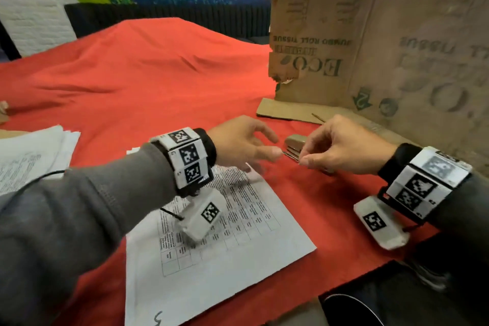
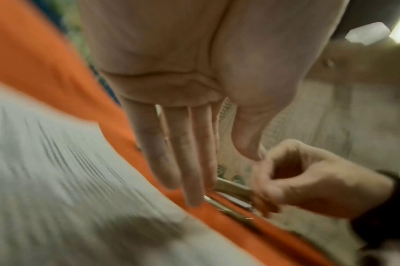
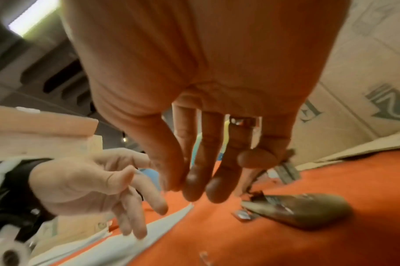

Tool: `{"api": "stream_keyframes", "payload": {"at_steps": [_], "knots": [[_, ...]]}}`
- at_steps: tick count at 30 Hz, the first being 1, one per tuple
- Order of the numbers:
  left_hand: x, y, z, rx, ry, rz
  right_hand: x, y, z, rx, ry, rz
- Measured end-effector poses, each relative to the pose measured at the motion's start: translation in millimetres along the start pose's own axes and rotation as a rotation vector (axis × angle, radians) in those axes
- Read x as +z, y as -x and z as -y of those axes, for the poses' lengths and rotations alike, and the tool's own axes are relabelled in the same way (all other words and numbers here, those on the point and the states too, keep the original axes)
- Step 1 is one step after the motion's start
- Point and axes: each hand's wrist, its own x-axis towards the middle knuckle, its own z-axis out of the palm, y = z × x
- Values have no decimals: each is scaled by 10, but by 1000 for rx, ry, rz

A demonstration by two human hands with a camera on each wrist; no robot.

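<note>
A tan stapler (image 1: 294, 141) lies opened out on the red cloth (image 1: 132, 74), just beyond both hands. My right hand (image 1: 301, 160) pinches a thin metal strip of staples (image 1: 291, 156) between thumb and fingertips, right above the stapler. My left hand (image 1: 272, 144) hovers with its fingers spread and relaxed. Its thumb tip sits close to the strip's free end, and I cannot tell whether they touch. The right wrist view shows the stapler (image 3: 304, 210) on the cloth below my right hand (image 3: 178, 183) and the left hand (image 3: 92, 183) beside it. The blurred left wrist view shows the left hand (image 2: 183, 153) empty.
A printed sheet (image 1: 225, 233) lies under my left wrist, with a stack of papers (image 1: 31, 156) at the far left. A big cardboard box (image 1: 370, 34) stands close behind the stapler, its flap flat on the cloth. A loose staple (image 3: 203, 255) lies on the cloth.
</note>
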Motion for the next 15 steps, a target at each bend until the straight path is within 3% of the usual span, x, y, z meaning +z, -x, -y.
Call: {"api": "stream_keyframes", "payload": {"at_steps": [2, 5, 7, 15], "knots": [[-209, 46, 81, 5, -418, -64, 3, 13, -64, 55, 138, 14], [-456, 180, 228, -129, -802, 11, 22, 31, -38, 87, 280, 82], [-520, 237, 347, -205, -884, 73, 48, 24, -5, 101, 330, 134], [-474, 196, 468, -169, -958, 96, 148, -39, 65, 145, 427, 153]]}}
